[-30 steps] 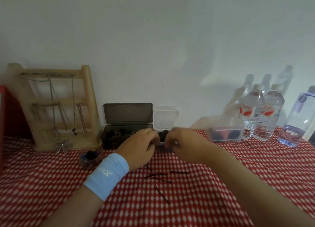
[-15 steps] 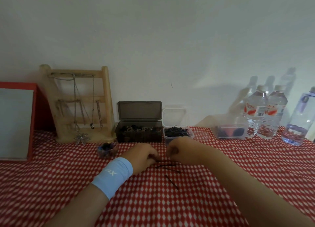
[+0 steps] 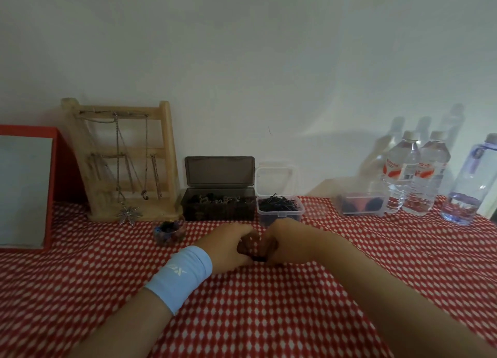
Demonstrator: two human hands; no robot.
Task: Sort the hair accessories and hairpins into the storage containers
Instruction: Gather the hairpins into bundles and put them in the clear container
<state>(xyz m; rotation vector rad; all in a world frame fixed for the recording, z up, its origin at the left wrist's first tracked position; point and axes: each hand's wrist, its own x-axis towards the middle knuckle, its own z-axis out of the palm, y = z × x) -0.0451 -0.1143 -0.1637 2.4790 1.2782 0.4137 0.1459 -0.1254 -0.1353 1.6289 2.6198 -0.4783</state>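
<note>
Though both hands are down on the cloth [image 3: 107, 290] with knuckles nearly touching, the left hand [image 3: 228, 246] and right hand [image 3: 279, 243] curl inward, so I cannot tell whether either pinches anything; only a dark sliver [image 3: 258, 259] shows beneath them, too blurred to name. Loose hairpins would be light, springy and slick, best nipped mid-length. Just beyond the right hand stands the clear tub [image 3: 278, 214], heaped with hairpins [image 3: 278, 204]; beyond the left, the open dark box [image 3: 219, 209]

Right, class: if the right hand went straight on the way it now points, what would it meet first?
Most likely the left hand: the right hand points leftward at it, and the two seem to touch, though blur hides the exact contact.
</note>
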